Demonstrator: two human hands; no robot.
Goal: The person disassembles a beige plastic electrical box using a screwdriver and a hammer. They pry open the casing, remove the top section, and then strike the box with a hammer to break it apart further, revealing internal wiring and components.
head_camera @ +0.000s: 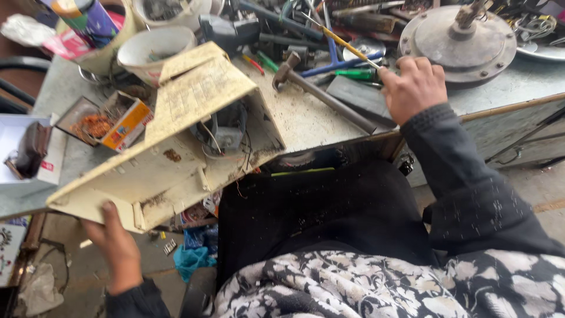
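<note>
Patterned cloth (376,282) covers my lap; my left hand (118,247) grips the cream plastic housing (176,147) by its lower edge, propped on the workbench (306,118) so its wiring shows; my right hand (412,88) pinches 1 yellow-handled screwdriver (347,44) beside the hammer (321,94).
</note>
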